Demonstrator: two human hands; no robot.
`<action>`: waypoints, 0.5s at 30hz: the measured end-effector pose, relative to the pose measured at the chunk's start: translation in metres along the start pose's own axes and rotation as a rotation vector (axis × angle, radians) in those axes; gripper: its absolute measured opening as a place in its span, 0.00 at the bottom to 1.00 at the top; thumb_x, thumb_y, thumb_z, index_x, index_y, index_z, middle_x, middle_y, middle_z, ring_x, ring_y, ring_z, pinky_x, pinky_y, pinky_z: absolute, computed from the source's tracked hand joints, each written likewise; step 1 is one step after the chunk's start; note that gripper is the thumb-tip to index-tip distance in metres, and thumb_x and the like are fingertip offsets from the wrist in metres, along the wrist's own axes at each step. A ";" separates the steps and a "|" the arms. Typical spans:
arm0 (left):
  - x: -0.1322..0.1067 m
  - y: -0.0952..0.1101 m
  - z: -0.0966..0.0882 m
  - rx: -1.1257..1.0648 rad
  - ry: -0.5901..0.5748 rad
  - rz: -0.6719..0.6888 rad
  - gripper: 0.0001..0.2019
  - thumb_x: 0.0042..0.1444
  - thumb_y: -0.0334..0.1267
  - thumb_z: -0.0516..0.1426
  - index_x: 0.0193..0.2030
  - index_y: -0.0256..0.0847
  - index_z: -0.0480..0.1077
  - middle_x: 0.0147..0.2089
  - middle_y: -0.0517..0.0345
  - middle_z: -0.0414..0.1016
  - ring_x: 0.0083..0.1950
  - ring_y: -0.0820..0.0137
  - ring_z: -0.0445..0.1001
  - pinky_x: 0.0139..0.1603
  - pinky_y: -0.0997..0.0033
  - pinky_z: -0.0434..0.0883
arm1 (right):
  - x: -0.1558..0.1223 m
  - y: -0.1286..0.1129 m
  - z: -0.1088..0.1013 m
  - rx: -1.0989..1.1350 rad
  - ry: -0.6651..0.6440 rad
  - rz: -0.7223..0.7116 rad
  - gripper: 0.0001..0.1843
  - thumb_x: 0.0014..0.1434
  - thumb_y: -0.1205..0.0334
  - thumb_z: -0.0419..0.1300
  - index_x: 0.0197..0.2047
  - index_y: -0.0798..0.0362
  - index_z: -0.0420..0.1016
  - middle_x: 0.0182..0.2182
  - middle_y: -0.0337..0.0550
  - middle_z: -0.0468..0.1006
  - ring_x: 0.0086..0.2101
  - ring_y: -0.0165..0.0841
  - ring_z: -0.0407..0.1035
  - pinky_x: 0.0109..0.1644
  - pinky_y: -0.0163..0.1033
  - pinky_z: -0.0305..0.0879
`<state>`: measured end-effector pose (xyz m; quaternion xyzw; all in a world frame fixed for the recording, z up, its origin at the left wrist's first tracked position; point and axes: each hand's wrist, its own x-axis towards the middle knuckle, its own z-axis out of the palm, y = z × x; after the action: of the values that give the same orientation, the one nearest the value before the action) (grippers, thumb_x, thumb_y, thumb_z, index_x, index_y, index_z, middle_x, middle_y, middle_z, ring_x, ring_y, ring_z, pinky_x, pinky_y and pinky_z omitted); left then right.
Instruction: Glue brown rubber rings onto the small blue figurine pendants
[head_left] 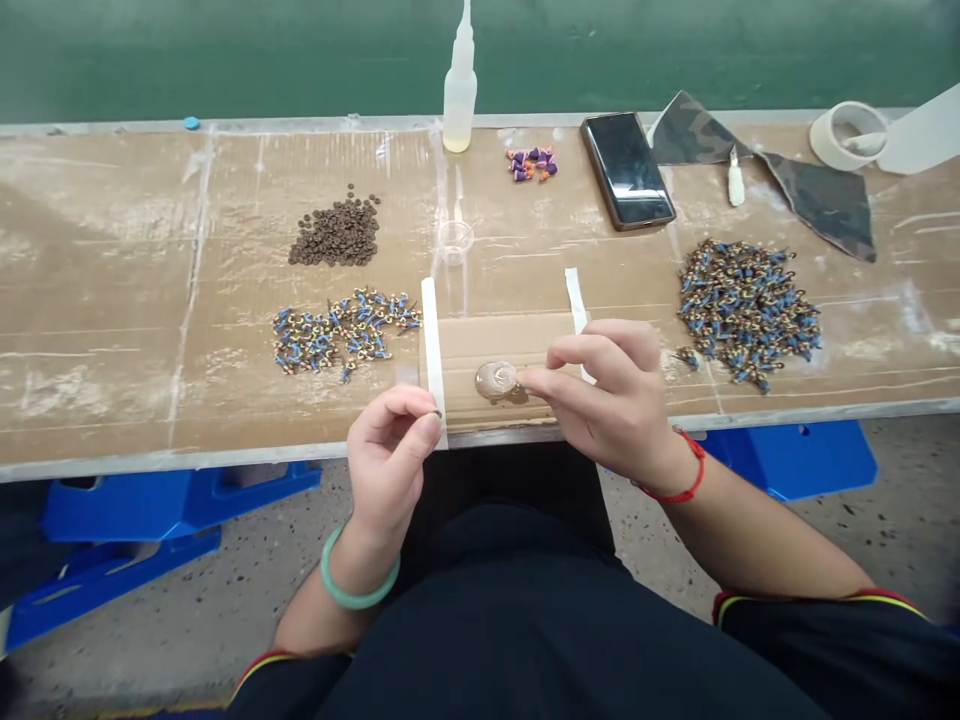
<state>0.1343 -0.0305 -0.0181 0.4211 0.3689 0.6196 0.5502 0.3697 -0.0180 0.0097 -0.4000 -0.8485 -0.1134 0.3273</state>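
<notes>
My left hand [394, 440] is closed in a pinch at the table's front edge, with a small dark round piece [436, 413] showing between thumb and forefinger. It looks like one of the small brown discs [337, 233] heaped at the back left. My right hand [607, 395] has thumb and forefinger pinched together beside a small clear oval dish [495, 379]; whatever is at those fingertips is too small to name. Small blue and yellow figures [322, 335] lie behind my left hand. A larger pile of similar figures [750, 310] sits to the right.
White tape strips [433, 350] flank the cardboard work patch. Farther back stand a dropper bottle [460, 100] and a clear cup [454, 240]. Small purple pieces [532, 163], a phone [628, 172], camouflage cloth [825, 200] and a tape roll [847, 138] lie along the rear.
</notes>
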 end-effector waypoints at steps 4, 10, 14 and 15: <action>0.004 -0.004 -0.002 0.009 0.017 -0.007 0.11 0.59 0.43 0.73 0.33 0.41 0.80 0.30 0.60 0.73 0.23 0.80 0.61 0.24 0.78 0.65 | 0.004 0.001 -0.004 -0.037 -0.054 -0.047 0.11 0.70 0.75 0.62 0.49 0.48 0.75 0.42 0.41 0.76 0.47 0.37 0.67 0.49 0.46 0.65; 0.004 -0.005 -0.003 0.030 0.008 -0.013 0.12 0.60 0.45 0.72 0.33 0.40 0.79 0.29 0.60 0.72 0.24 0.78 0.62 0.25 0.77 0.66 | 0.003 0.002 -0.005 -0.054 -0.066 -0.048 0.10 0.72 0.73 0.60 0.49 0.47 0.74 0.40 0.41 0.78 0.46 0.37 0.69 0.51 0.47 0.64; 0.004 -0.006 -0.002 0.033 0.005 0.007 0.11 0.60 0.43 0.72 0.33 0.41 0.79 0.29 0.60 0.72 0.24 0.78 0.62 0.26 0.77 0.65 | 0.005 0.002 -0.006 -0.035 -0.010 -0.029 0.09 0.72 0.71 0.61 0.47 0.45 0.75 0.39 0.40 0.79 0.44 0.37 0.71 0.48 0.47 0.66; 0.004 -0.006 -0.002 0.028 0.002 0.012 0.11 0.60 0.43 0.72 0.33 0.41 0.79 0.29 0.60 0.72 0.24 0.79 0.62 0.26 0.76 0.65 | 0.006 0.003 -0.009 -0.025 0.012 -0.022 0.10 0.72 0.71 0.62 0.46 0.44 0.76 0.39 0.40 0.80 0.43 0.37 0.72 0.47 0.47 0.67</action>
<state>0.1346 -0.0258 -0.0237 0.4302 0.3759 0.6180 0.5402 0.3730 -0.0166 0.0198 -0.3940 -0.8495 -0.1299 0.3260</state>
